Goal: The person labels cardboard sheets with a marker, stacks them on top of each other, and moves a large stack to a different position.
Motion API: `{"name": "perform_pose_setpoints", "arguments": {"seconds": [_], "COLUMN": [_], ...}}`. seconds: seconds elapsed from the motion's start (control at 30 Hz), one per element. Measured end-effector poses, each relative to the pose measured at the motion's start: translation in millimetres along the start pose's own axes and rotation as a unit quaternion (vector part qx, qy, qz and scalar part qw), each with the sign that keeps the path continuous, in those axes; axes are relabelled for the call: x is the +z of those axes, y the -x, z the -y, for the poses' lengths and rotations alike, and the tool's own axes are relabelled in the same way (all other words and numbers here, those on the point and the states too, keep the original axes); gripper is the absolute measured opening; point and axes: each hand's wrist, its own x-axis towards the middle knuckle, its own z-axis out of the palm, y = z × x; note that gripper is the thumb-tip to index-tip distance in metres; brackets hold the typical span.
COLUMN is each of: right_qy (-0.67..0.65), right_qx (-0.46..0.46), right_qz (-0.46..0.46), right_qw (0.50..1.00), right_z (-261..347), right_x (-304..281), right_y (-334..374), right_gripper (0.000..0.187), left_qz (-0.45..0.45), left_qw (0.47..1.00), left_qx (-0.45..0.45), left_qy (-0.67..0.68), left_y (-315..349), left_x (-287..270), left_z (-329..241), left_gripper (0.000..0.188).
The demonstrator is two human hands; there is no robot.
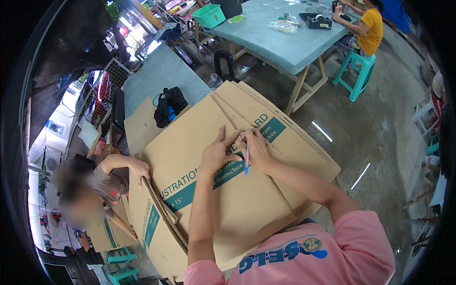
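Observation:
A large flattened cardboard box (190, 128) with green printed bands lies in front of me, with more flat sheets beneath it. Along its right part a slit or flap edge runs lengthwise, and both my hands are over it. My right hand (256, 149) is closed round a pen (247, 160) with a blue end that points toward me. Beside it, my left hand (218, 153) rests on the cardboard with thumb and forefinger apart, its forefinger close to the right hand's fingers. The pen's tip is hidden by my fingers.
At the left, another person's hand (139, 169) grips the edge of the stacked cardboard (164, 213). A black bag (175, 99) sits beyond it. A grey table (266, 40) holds a tape dispenser (318, 22) and a green basin (209, 16); a person in yellow sits on a green stool (356, 71).

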Motion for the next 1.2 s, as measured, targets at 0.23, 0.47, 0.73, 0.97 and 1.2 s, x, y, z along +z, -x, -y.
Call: {"name": "perform_pose_setpoints", "arguments": {"seconds": [0.23, 0.47, 0.73, 0.97, 1.2], "right_qy": [-0.273, -0.263, -0.085, -0.08, -0.067], "right_qx": [0.257, 0.226, 0.119, 0.119, 0.107], "right_qz": [-0.058, -0.013, -0.042, -0.034, -0.022], "right_qw": [0.925, 0.938, 0.988, 0.989, 0.992], "right_z": [-36, -39, -43, -43, -46], "right_x": [22, 70, 87, 93, 95], "right_y": [-51, -96, -87, -88, -87], "right_gripper": [0.033, 0.026, 0.028, 0.026, 0.026], "left_qz": [-0.018, -0.033, -0.011, -0.009, 0.012], "left_qw": [0.998, 0.998, 0.996, 0.995, 0.994], "left_qx": [-0.027, -0.046, -0.086, -0.091, -0.103], "left_qy": [0.057, 0.025, -0.001, 0.04, 0.043], "left_y": [4, 13, 18, 18, 19], "left_x": [9, 6, 13, 14, 12], "left_z": [8, 6, -5, 4, 3], "left_gripper": [0.089, 0.085, 0.078, 0.078, 0.075]}}
